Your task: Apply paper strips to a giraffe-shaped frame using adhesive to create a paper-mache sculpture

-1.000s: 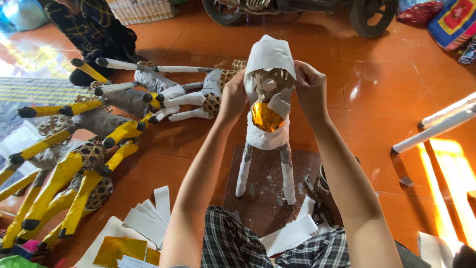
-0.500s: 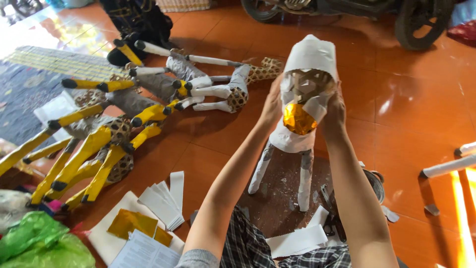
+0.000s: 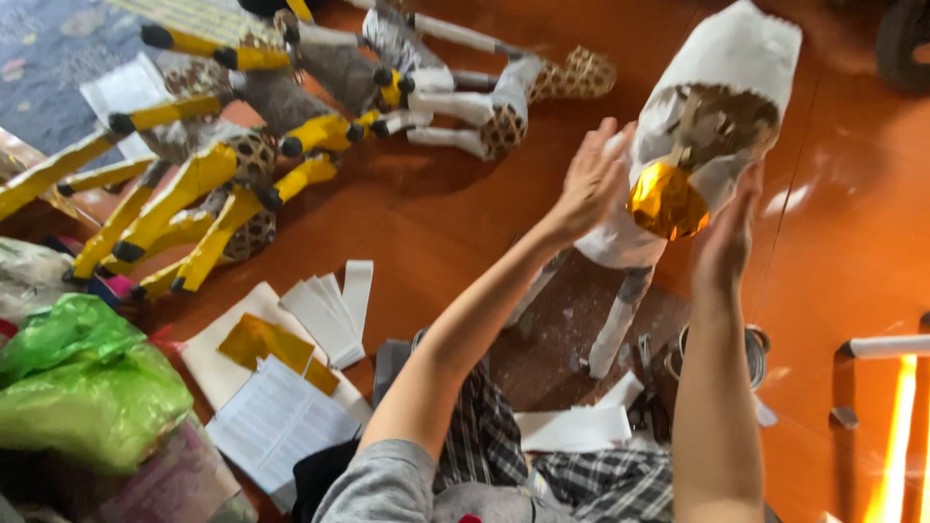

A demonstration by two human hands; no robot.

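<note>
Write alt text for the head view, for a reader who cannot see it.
Two bare hands, left hand and right hand, flank a standing white paper-covered animal figure with a gold foil piece. Finished yellow-legged figures lie on the orange floor.

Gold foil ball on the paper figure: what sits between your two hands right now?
Head view: only the gold foil ball and the paper figure lie between left hand and right hand.
</note>
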